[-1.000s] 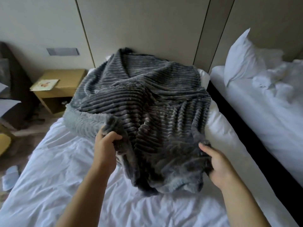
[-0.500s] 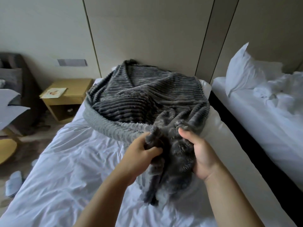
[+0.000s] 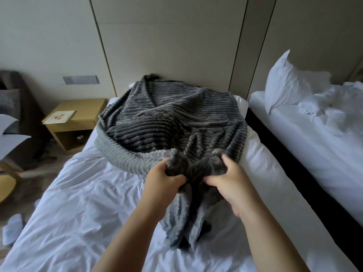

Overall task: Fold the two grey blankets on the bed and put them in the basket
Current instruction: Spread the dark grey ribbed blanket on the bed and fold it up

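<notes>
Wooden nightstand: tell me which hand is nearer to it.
Left. The left hand grips the grey blanket on the side toward the wooden nightstand; the right hand grips it just beyond, farther from the nightstand.

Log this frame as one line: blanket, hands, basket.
grey blanket: bunched on bed, not folded | left hand: grips its near edge | right hand: grips its near edge | basket: not in view

The left hand [image 3: 161, 185] and right hand [image 3: 234, 186], like both forearms, are bare.
</notes>
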The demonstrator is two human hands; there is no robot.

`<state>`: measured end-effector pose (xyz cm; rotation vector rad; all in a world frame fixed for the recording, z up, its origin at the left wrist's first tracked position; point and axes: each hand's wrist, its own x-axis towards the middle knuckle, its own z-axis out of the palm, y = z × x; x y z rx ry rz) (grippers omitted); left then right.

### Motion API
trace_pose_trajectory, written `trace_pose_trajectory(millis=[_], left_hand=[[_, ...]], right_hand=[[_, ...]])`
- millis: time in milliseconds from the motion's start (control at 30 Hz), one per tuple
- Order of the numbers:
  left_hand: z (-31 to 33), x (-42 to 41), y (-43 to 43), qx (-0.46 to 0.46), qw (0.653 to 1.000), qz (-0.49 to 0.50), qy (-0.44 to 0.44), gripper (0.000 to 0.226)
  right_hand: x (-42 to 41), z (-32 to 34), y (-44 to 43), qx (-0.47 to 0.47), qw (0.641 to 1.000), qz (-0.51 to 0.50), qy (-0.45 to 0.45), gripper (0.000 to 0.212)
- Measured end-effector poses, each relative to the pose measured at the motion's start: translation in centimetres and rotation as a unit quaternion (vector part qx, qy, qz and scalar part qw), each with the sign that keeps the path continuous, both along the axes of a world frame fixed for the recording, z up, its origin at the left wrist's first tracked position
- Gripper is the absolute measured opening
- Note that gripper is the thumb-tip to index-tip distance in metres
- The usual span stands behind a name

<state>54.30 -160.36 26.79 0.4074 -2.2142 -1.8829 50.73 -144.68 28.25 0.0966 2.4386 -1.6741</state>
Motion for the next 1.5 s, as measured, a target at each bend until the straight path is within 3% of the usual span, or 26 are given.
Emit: trace_pose_trajectory(millis=[100,200,333,367,433,500,533,567,633,700,767,867,967,1200,1300,1400,1433,1500], left_hand=[[0.2,0.0,-0.4,-0.043,0.998,0.037,-0.024,0.022],[0.5,0.2,-0.4,-0.041,0.998,0.044,-0.02,0.024],[1.1,0.7,-0.4,-0.01,0.999,0.031,-0.005,0.02],[1.3,0.8,-0.5,-0.003,1.0,0.028,0.001,0.019],[1.6,0.9,-0.5,0.019,0.999,0.026,0.01,0.02],[2.0,0.8,-0.4,0.05,0.998,0.032,0.013,0.027],[2.2,0.8,-0.2,0.065,0.997,0.031,0.017,0.029],[2.5,0.7,0.2,0.081,0.996,0.023,0.024,0.029],[2.8,0.7,1.0,0.124,0.991,-0.014,0.047,0.027],[2.9,1.0,1.0,0.159,0.985,-0.032,0.064,0.033],[3.1,1.4,0.4,0.189,0.978,-0.036,0.078,0.029],[3.1,1.6,-0.1,0.215,0.972,-0.034,0.088,0.029],[2.8,1.3,0.0,0.198,0.975,-0.037,0.09,0.027],[2.1,0.7,0.6,0.129,0.989,-0.016,0.077,0.018],[1.9,0.4,0.7,0.127,0.989,0.007,0.068,0.015],[1.7,0.2,0.5,0.145,0.988,0.016,0.05,0.018],[1.6,0.1,0.5,0.146,0.988,0.01,0.043,0.021],[1.5,0.0,1.0,0.139,0.99,-0.008,0.037,0.025]], right_hand=[[-0.7,0.0,1.1,0.116,0.988,-0.089,0.059,0.085],[-1.2,-0.4,1.7,0.145,0.978,-0.124,0.081,0.076],[-1.3,0.1,2.1,0.126,0.965,-0.197,0.116,0.081],[-1.5,0.3,2.5,0.091,0.964,-0.22,0.12,0.079],[-1.6,1.3,2.8,-0.131,0.946,-0.272,0.116,0.073],[-1.3,2.5,2.2,-0.333,0.884,-0.297,0.14,0.062],[-0.9,3.0,1.2,-0.359,0.873,-0.284,0.168,0.058],[-0.5,3.1,-0.1,-0.348,0.884,-0.245,0.195,0.056],[0.9,2.7,-3.5,-0.24,0.942,-0.071,0.225,0.057],[2.3,1.9,-5.7,-0.17,0.957,0.059,0.228,0.057],[2.2,1.5,-5.8,-0.246,0.949,0.057,0.188,0.045],[1.9,1.2,-5.4,-0.463,0.885,0.051,0.015,0.035],[2.2,0.8,-5.7,-0.533,0.839,0.091,-0.061,0.031],[1.2,0.5,-4.6,-0.442,0.897,0.009,-0.027,0.021],[-0.1,0.7,-3.1,-0.394,0.909,-0.135,0.01,0.014],[-0.5,0.8,-1.7,-0.334,0.885,-0.303,0.113,0.011],[-0.2,0.9,-1.9,-0.292,0.889,-0.312,0.163,0.011],[0.9,0.9,-3.2,-0.164,0.937,-0.194,0.24,0.014]])
